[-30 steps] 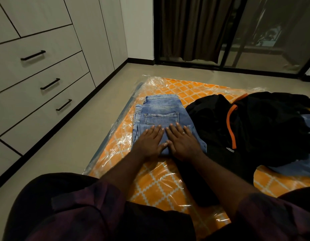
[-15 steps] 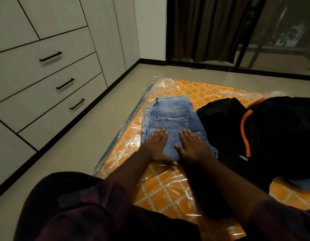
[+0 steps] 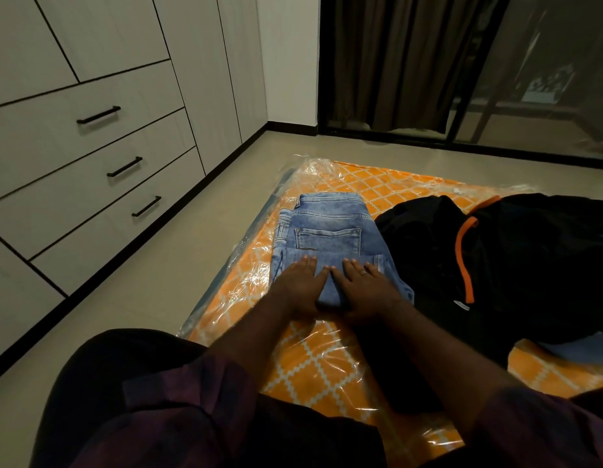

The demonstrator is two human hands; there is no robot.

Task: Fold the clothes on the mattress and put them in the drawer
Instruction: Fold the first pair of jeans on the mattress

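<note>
The floor point(image 3: 199, 282) is pale and bare, running from lower left to the upper centre of the frame. A bank of light built-in cabinetry point(image 3: 91, 96) fills the upper left, edged at its base by a dark skirting strip. A dark curtain point(image 3: 394, 62) hangs in the upper centre, beside a glass door point(image 3: 546, 79) at upper right.

The mattress point(image 3: 313, 366) lies directly on the floor, occupying the centre and lower right. It carries an orange cover with a white lattice pattern and is wrapped in clear plastic film, which wrinkles and reflects light along the left edge.

A black garment with orange trim point(image 3: 512, 265) lies unfolded on the right of the mattress, just beside the jeans. A strip of pale blue fabric point(image 3: 570, 349) shows under its lower right edge; what it is cannot be told.

Three drawers sit stacked at left: the upper drawer point(image 3: 57, 136), the middle drawer point(image 3: 74, 187) and the lower drawer point(image 3: 101, 238). Each has a black bar handle. All three are closed, so their contents are hidden.

The folded blue jeans point(image 3: 327, 238) lie flat at frame centre on the mattress, back pocket facing up.

The left hand point(image 3: 302, 285) and right hand point(image 3: 364, 288) rest side by side, palms down with fingers extended, on the near end of the jeans. Neither hand grasps the fabric. A ring point(image 3: 363, 272) shows on the right hand.
</note>
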